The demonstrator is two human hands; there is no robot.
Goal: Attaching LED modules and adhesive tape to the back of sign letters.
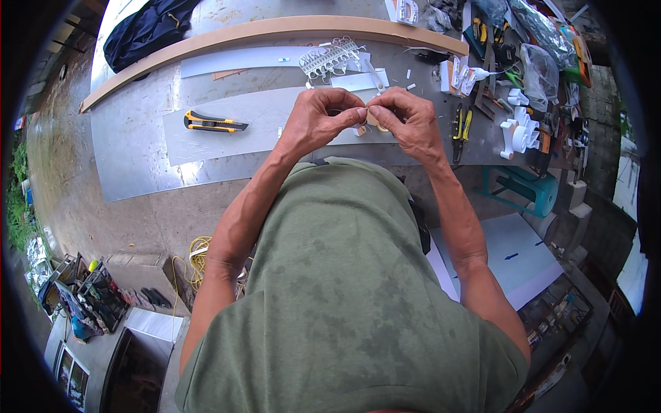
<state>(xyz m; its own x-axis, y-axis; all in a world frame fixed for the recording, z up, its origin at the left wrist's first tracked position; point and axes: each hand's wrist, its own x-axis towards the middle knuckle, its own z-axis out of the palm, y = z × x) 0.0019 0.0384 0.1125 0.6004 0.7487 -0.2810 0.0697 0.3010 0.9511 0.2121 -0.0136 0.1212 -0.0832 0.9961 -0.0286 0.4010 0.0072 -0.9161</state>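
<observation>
As my left hand (pixel 318 118) and right hand (pixel 411 124) pinched something tiny (pixel 368 108) over the desk's (pixel 131 155) near edge, any slackening risked dropping it.

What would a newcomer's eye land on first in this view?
First, the left hand and right hand, pinched close together over the metal table; anything held is too small to tell. Then the yellow-and-black utility knife left of them, and the pale wired bundle just beyond them.
</observation>
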